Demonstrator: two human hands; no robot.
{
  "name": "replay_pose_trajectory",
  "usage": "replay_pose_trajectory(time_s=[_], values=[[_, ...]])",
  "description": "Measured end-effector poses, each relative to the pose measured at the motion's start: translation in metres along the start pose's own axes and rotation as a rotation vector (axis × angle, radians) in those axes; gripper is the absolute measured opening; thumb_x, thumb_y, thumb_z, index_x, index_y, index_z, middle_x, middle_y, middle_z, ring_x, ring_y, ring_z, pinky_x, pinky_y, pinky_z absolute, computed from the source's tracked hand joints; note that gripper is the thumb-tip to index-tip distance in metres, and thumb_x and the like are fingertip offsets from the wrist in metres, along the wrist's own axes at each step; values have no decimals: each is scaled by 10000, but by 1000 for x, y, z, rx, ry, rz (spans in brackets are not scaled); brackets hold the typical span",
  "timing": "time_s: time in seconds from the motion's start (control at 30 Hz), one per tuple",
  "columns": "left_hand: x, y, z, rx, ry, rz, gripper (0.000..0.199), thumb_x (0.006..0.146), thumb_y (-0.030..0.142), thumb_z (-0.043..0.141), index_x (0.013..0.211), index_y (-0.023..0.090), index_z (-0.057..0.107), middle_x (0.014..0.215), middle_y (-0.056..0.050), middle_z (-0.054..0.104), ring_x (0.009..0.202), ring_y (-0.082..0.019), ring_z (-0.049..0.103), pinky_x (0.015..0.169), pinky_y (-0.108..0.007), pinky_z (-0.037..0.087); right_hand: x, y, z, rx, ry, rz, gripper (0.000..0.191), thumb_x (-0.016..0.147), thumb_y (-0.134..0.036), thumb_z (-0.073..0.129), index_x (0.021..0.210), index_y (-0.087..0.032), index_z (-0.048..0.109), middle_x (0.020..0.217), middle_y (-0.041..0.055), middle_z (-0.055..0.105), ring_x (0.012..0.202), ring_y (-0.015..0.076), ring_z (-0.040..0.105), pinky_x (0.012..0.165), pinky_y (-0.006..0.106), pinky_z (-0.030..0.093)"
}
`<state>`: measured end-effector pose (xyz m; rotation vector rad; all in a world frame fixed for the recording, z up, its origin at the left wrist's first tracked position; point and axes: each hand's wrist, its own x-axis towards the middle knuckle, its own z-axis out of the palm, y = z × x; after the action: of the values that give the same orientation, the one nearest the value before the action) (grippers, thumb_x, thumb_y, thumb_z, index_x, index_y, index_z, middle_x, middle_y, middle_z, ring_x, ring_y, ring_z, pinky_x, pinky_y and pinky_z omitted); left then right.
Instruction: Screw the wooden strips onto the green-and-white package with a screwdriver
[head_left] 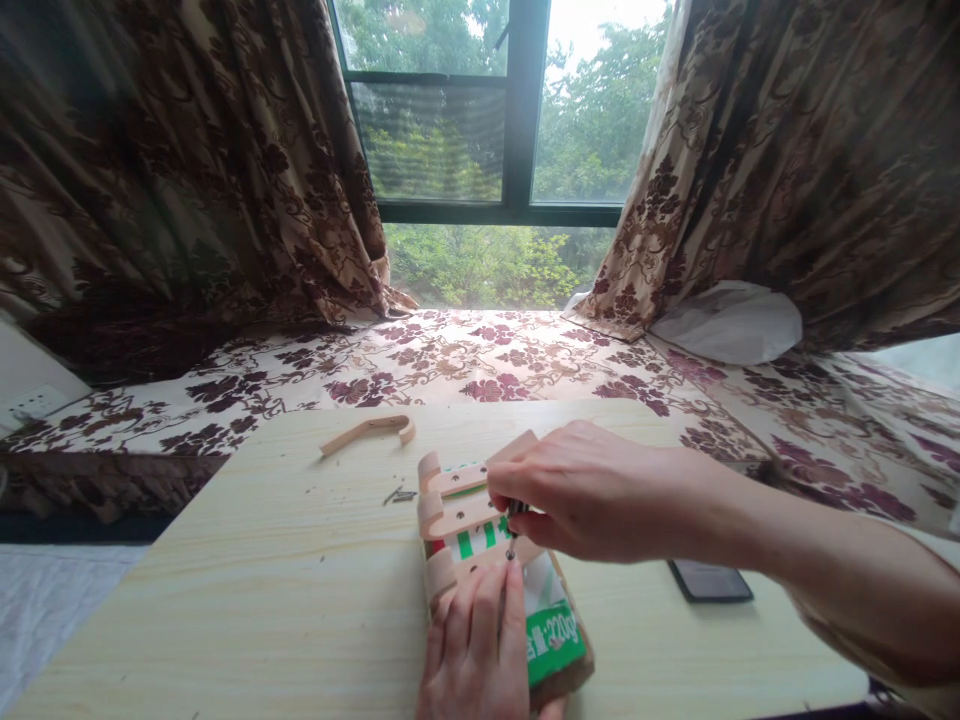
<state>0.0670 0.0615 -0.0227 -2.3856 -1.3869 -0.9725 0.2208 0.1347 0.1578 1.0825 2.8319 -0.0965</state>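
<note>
My right hand point(555, 490) is closed around a screwdriver point(516, 512), its dark handle partly hidden by the fingers. The metal shaft points down at a screw point(510, 554) in the nearest curved wooden strip point(442, 573). My left hand point(480, 640) presses that strip onto a green-and-white printed box point(555, 640), index fingertip beside the screw. Two more hook-ended strips, a middle one point(457, 520) and a far one point(454, 482), lie across the box. Their right parts are partly hidden behind my right hand.
A loose curved wooden strip point(367, 430) lies on the pale wooden table point(247, 580), with several small screws point(401, 495) left of the box. A dark phone-like slab point(710, 582) lies under my right forearm. Beyond are a floral-covered ledge point(480, 360) and a white plastic bag point(735, 322).
</note>
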Motion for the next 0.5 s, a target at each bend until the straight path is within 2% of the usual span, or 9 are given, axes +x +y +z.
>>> replay_pose_trajectory(time_s=[0.2, 0.37, 0.5], values=[[-1, -1, 2, -8, 43, 13, 599, 784, 597, 520, 1192, 159, 539, 1184, -79, 605, 1098, -231, 512, 952, -357, 334, 4, 1, 10, -20, 24, 41, 166, 900, -256, 411, 845, -164, 537, 774, 75, 655, 660, 157, 566, 522, 280, 264], [2, -3, 1, 30, 33, 55, 613, 768, 623, 519, 1179, 169, 547, 1173, -64, 611, 1094, -225, 507, 926, -345, 346, 4, 3, 6, -19, -2, 74, 170, 885, -297, 449, 854, -161, 547, 810, 87, 659, 687, 178, 590, 525, 286, 272], [2, -3, 1, 37, 27, 50, 614, 762, 621, 532, 1179, 170, 548, 1168, -66, 611, 1097, -228, 502, 929, -347, 344, 2, 2, 1, 5, -7, 19, 93, 837, -209, 486, 879, -172, 560, 809, 62, 666, 713, 173, 596, 539, 275, 286]])
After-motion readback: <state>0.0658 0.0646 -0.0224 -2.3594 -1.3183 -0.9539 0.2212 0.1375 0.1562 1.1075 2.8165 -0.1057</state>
